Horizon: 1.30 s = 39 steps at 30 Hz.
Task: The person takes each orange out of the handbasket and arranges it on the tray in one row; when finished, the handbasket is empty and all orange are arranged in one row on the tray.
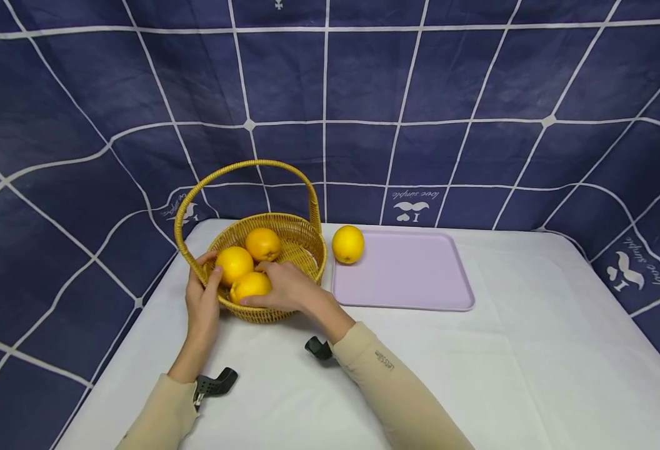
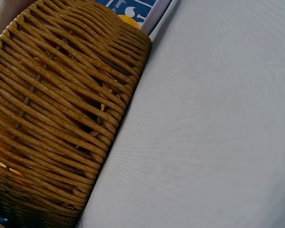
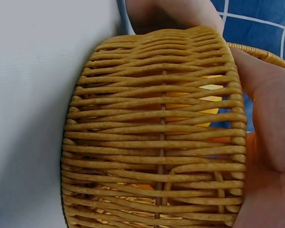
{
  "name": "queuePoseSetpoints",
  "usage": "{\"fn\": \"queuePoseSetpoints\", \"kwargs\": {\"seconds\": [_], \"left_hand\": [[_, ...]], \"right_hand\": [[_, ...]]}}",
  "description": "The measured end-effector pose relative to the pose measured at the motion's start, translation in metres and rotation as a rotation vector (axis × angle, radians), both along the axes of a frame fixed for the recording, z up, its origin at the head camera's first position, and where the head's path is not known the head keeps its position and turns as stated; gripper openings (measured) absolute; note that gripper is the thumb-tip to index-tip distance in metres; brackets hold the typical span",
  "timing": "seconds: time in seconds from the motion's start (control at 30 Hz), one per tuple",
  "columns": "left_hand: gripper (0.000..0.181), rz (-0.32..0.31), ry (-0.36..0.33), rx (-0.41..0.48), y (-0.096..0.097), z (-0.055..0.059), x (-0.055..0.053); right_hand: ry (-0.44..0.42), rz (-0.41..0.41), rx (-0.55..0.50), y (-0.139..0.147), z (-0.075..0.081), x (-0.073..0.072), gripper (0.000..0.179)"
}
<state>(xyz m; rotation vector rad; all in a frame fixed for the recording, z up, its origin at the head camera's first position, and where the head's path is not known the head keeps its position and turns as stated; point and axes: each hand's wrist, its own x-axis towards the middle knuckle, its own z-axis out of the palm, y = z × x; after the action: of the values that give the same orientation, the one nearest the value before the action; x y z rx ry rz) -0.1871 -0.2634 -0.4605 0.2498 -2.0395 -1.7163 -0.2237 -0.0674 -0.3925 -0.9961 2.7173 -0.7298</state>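
A wicker basket (image 1: 261, 315) with a tall hoop handle stands at the left of the table and holds three oranges. My left hand (image 1: 202, 307) grips its left rim near the foot of the handle, the thumb on the inner side beside an orange (image 1: 234, 265). Inside the basket, my right hand (image 1: 290, 286) holds the front orange (image 1: 250, 285) between thumb and fingers. Another orange (image 1: 263, 244) lies farther back. Both wrist views mostly show the woven wall, seen as basket side (image 2: 61, 109) and basket side (image 3: 156, 128); the oranges show only through gaps there.
To the basket's right lies a shallow lilac tray (image 1: 403, 272), with a single orange (image 1: 348, 244) at its back left corner. A white cloth (image 1: 532, 350) covers the table. Behind hangs a dark blue curtain (image 1: 369, 81) with white grid lines.
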Motion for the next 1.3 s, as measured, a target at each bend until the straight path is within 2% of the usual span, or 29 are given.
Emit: {"fn": "queuePoseSetpoints", "kwargs": {"seconds": [0.2, 0.37, 0.7, 1.0, 1.17, 1.3], "left_hand": [[0.043, 0.015, -0.01, 0.007, -0.001, 0.002, 0.0], [0.042, 0.017, -0.009, 0.021, -0.001, 0.003, 0.0], [0.043, 0.012, -0.002, 0.029, 0.0, 0.001, -0.002], [0.042, 0.011, -0.018, 0.014, 0.003, -0.001, 0.0], [0.043, 0.006, -0.016, 0.009, 0.001, 0.001, 0.0], [0.043, 0.009, -0.021, 0.018, 0.001, 0.001, 0.0]], "right_hand": [[0.033, -0.01, -0.021, -0.002, 0.001, 0.001, 0.073], [0.06, -0.057, -0.058, -0.003, -0.001, 0.003, 0.073], [0.095, -0.113, -0.226, 0.009, 0.0, 0.004, 0.073], [0.093, -0.216, -0.422, 0.044, 0.008, 0.007, 0.066], [0.068, -0.276, -0.544, 0.067, 0.021, 0.005, 0.064], [0.056, -0.333, -0.591, 0.086, 0.03, 0.001, 0.064]]}}
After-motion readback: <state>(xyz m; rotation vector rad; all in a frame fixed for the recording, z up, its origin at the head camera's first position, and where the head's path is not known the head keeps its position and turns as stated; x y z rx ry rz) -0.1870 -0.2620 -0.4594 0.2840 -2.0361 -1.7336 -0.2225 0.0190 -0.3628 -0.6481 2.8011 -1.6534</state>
